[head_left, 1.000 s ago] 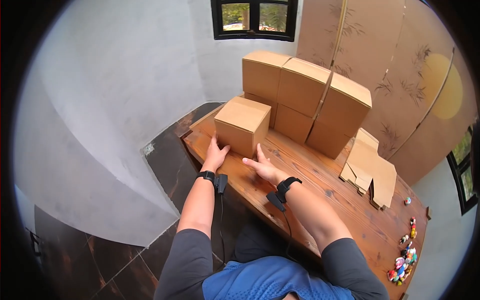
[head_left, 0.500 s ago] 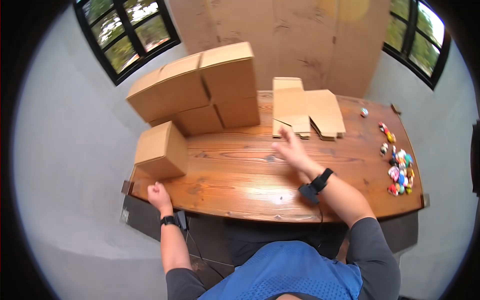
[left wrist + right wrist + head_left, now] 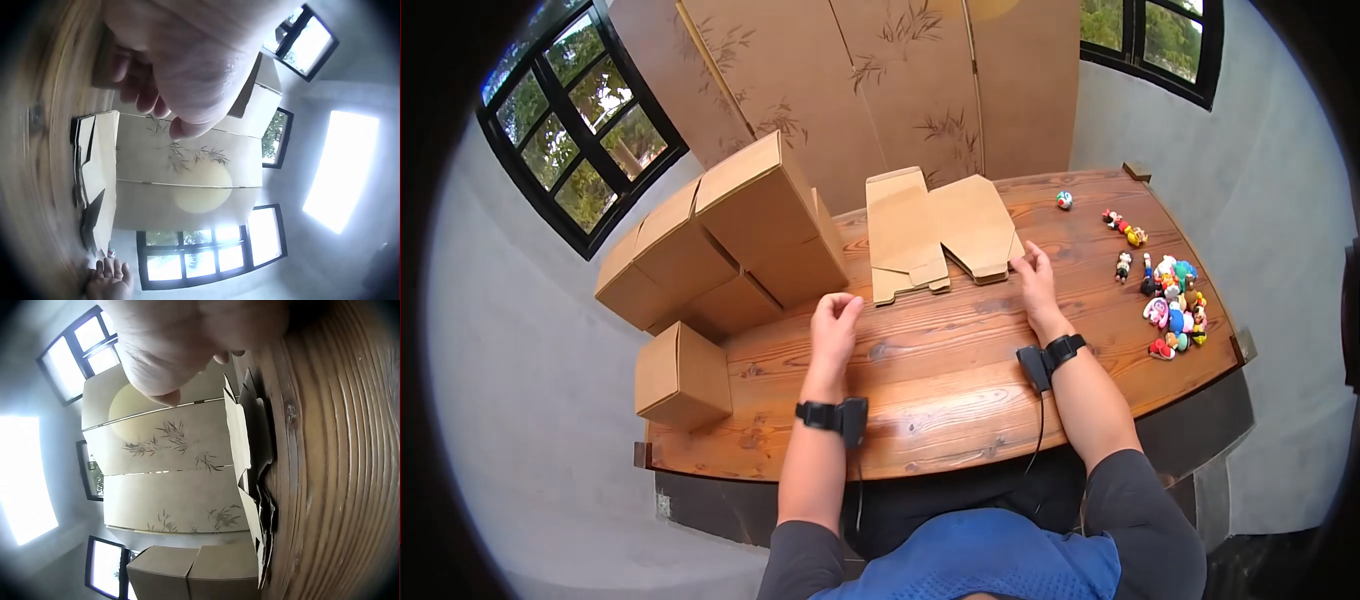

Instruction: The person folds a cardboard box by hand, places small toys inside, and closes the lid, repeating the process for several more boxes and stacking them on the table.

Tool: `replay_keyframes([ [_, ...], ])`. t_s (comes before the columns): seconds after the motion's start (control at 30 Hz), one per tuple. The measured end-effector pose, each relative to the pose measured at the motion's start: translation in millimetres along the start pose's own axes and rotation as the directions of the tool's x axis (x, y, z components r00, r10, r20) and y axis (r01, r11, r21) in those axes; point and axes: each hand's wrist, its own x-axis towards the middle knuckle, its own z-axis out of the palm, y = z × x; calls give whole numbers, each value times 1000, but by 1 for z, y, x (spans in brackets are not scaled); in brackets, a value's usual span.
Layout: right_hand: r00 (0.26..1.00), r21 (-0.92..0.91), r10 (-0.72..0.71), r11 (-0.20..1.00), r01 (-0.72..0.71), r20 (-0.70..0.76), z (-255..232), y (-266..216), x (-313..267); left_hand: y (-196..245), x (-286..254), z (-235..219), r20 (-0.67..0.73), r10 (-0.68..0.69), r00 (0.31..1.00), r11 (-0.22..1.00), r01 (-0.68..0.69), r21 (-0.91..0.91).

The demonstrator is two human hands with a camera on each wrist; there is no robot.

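Flattened cardboard boxes (image 3: 905,235) lie stacked on the wooden table in front of me, their flaps towards me. My right hand (image 3: 1040,290) is at their near right corner, fingers loosely bent, the fingertips right at the edge in the head view. To the left of the stack, my left hand (image 3: 835,330) hovers over the table with its fingers loosely curled and nothing in them. In the left wrist view the cardboard (image 3: 100,169) lies beyond that hand. A folded cardboard box (image 3: 682,378) stands alone at the table's left end.
Behind the single box, several closed boxes (image 3: 740,215) stand stacked in a row at the left. Small toy figures (image 3: 1175,305) are heaped at the table's right end, with a little ball (image 3: 1064,200) farther back. A folding screen (image 3: 880,90) stands behind the wooden table (image 3: 920,400).
Both hands have left the single box at the left. The right hand has moved right to the flattened cardboard; the left hand has followed towards the table's middle. The head view has turned right.
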Motion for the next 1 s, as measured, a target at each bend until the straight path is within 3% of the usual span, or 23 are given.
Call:
replay_keyframes([
  [0.07,1000,-34,-2,999,3,11,-3,15,7,-25,12,26,-110,53,993,973,-27,230],
  [0.13,999,-134,-13,991,18,42,-6,29,15,-36,-2,39,-117,-20,993,829,81,553],
  [0.2,998,-187,-10,982,22,62,-11,37,24,-28,-8,45,37,-48,998,742,11,670],
  [0.3,998,-255,1,967,15,64,-12,43,20,-24,-8,42,158,-107,982,688,-41,724],
  [0.47,999,-271,-12,962,24,49,-9,33,14,-31,-7,41,139,-65,988,714,-51,699],
  [0.57,995,-167,-38,985,52,87,-5,23,9,-34,-7,39,119,-44,992,735,-49,677],
  [0.67,985,-192,-151,967,166,88,1,12,0,-33,-6,39,77,-17,997,763,-37,645],
  [0.73,933,-344,-323,868,358,158,2,3,-6,-34,-4,38,43,-5,999,811,-21,585],
  [0.83,884,-457,-409,757,468,227,6,-11,-21,-41,-4,39,8,59,998,818,-53,572],
  [1.0,845,-461,-476,710,533,243,9,-11,-22,-43,-2,41,-12,143,990,818,-112,564],
])
